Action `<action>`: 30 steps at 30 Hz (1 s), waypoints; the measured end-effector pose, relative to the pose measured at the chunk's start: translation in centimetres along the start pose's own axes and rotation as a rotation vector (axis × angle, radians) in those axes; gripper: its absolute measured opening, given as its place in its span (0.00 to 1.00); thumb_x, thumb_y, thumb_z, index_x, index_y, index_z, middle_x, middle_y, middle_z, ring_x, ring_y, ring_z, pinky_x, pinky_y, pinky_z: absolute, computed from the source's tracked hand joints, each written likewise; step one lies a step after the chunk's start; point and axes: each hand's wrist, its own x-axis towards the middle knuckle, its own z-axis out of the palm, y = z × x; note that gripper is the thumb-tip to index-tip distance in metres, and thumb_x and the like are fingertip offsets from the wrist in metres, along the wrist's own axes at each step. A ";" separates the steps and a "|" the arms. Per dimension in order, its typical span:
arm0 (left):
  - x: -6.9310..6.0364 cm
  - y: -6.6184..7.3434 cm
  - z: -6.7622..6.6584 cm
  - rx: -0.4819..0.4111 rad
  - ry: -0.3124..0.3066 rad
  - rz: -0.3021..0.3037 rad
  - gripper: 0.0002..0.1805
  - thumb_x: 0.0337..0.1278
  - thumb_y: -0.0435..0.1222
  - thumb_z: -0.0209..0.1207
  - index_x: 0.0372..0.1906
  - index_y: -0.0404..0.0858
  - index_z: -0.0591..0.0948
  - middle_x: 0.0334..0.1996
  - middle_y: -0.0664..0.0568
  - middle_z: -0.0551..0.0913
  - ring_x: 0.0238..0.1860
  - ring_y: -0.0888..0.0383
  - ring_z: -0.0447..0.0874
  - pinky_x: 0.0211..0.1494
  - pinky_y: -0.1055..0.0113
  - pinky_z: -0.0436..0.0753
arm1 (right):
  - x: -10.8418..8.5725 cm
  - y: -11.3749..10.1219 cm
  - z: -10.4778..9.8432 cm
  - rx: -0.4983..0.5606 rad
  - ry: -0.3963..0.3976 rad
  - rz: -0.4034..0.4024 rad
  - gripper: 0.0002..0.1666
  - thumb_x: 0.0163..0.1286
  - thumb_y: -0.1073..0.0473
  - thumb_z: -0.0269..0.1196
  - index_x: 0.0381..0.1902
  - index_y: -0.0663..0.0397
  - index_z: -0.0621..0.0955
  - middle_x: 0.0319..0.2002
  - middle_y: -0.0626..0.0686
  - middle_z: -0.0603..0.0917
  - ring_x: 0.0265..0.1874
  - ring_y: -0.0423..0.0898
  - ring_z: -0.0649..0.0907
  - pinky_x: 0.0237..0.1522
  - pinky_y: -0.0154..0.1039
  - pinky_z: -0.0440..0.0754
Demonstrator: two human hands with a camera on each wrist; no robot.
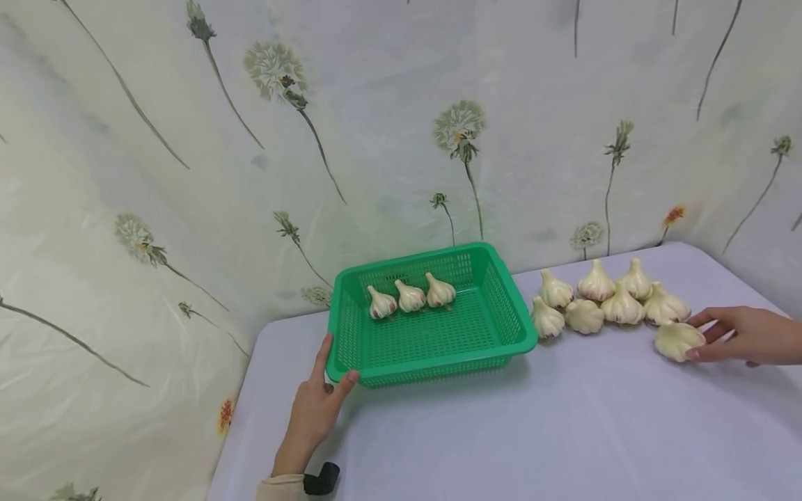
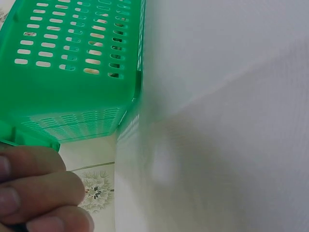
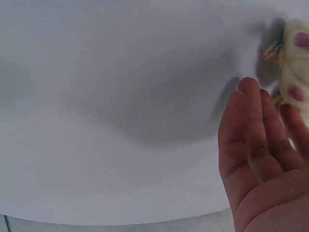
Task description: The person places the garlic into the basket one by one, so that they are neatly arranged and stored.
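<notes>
In the head view, my left hand (image 1: 315, 410) holds the near-left corner of a green plastic basket (image 1: 432, 360), index finger along the left side and thumb at the front rim. The left wrist view shows its other fingers (image 2: 41, 188) curled beside the basket's slotted wall (image 2: 79, 92). Three garlic bulbs (image 1: 411, 297) lie in a row inside, towards the back. At the right, my right hand (image 1: 745, 337) pinches a garlic bulb (image 1: 677, 342) between thumb and fingers. In the right wrist view, pale purple-marked garlic (image 3: 295, 60) is partly cut off behind the fingers.
Several more garlic bulbs (image 1: 620, 304) are grouped on the white-covered table (image 1: 501, 438), between the basket and my right hand. A curtain with dandelion prints (image 1: 388, 139) hangs behind and to the left. A black strap piece (image 1: 322, 479) sits at my left wrist.
</notes>
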 end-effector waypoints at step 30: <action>0.0 -0.1 0.0 -0.001 -0.002 0.003 0.47 0.73 0.59 0.61 0.87 0.62 0.50 0.09 0.62 0.62 0.13 0.65 0.56 0.18 0.69 0.59 | -0.3 -4.3 0.0 -0.010 0.225 -0.021 0.36 0.61 0.36 0.78 0.52 0.61 0.87 0.37 0.46 0.90 0.30 0.29 0.81 0.31 0.33 0.79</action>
